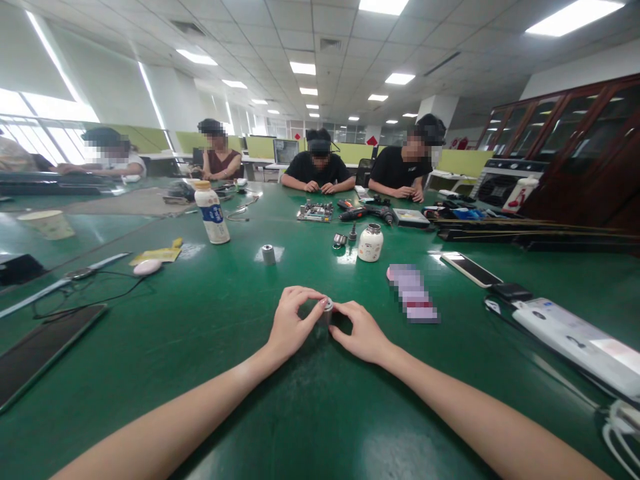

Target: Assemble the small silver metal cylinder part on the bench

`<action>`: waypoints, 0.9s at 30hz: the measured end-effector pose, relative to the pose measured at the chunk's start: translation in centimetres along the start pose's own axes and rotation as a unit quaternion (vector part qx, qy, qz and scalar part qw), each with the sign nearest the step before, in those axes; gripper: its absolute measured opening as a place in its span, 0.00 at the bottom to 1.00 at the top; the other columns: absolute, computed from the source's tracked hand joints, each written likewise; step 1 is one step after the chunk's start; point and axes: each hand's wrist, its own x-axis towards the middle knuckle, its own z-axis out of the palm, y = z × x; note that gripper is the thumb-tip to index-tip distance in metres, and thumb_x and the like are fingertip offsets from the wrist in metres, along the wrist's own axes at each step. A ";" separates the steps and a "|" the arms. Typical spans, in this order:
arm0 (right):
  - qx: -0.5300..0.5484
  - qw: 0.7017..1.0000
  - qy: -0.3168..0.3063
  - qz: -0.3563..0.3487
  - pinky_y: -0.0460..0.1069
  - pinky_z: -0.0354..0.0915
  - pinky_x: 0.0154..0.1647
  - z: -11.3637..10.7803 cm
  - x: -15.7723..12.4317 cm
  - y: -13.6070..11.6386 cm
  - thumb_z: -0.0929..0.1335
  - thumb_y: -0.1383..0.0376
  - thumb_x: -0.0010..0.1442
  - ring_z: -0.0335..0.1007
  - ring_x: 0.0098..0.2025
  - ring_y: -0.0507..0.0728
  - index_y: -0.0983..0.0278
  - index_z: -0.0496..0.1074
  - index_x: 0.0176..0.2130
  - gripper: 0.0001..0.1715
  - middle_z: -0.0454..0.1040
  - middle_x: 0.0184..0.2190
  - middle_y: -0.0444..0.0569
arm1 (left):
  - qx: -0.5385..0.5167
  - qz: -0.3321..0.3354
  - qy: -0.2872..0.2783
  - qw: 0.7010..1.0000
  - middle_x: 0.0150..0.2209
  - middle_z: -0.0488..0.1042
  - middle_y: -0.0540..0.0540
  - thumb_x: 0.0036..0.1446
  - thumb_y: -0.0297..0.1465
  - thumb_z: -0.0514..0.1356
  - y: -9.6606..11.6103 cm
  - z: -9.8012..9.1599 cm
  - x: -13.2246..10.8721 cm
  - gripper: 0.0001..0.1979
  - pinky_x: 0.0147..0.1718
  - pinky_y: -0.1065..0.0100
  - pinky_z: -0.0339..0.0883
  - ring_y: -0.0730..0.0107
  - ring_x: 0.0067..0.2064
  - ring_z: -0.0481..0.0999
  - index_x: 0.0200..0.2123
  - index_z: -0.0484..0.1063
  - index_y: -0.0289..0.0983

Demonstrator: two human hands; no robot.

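Observation:
A small silver metal cylinder [326,319] stands upright on the green table in front of me. My left hand [295,320] curves round its left side, with thumb and forefinger at the rim. From the other side, the thumb and forefinger of my right hand [363,330] close on the cylinder's right edge. Part of the cylinder is hidden behind my fingers. Farther off to the left stands a similar metal cylinder [269,254]. Beyond my right hand is a white bottle [371,243] with its mouth uncovered, beside small dark and shiny parts [340,241].
A labelled drink bottle [213,217] stands at back left. Phones [471,269], a white device [575,337] and cables lie right; a dark tablet-like slab [45,350] and a white mouse-like object [147,267] lie left. Several people sit beyond a circuit board [315,211] and power tools [354,213].

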 end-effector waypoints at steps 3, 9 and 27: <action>-0.002 1.000 0.004 0.001 0.58 0.66 0.54 0.0 0.0 0.0 0.70 0.71 0.55 0.72 0.48 0.60 0.61 0.73 0.54 0.26 0.79 0.47 0.50 | 0.001 -0.011 -0.005 1.000 0.39 0.81 0.46 0.61 0.40 0.60 0.0 0.0 0.0 0.10 0.50 0.55 0.66 0.60 0.47 0.72 0.38 0.79 0.42; -0.010 1.000 0.004 -0.003 0.58 0.66 0.53 0.0 -0.1 -0.1 0.70 0.71 0.55 0.72 0.48 0.60 0.61 0.74 0.53 0.25 0.78 0.47 0.51 | 0.004 0.001 -0.018 1.000 0.42 0.80 0.45 0.62 0.40 0.59 0.1 -0.2 0.1 0.11 0.53 0.53 0.65 0.59 0.49 0.72 0.39 0.81 0.44; -0.016 1.000 0.016 -0.012 0.58 0.66 0.55 0.1 -0.2 -0.1 0.70 0.67 0.58 0.72 0.49 0.60 0.61 0.73 0.54 0.24 0.78 0.48 0.52 | 0.209 -0.153 -0.028 0.965 0.47 0.76 0.39 0.57 0.40 0.63 -0.8 0.7 -1.1 0.09 0.53 0.38 0.56 0.42 0.55 0.65 0.38 0.81 0.45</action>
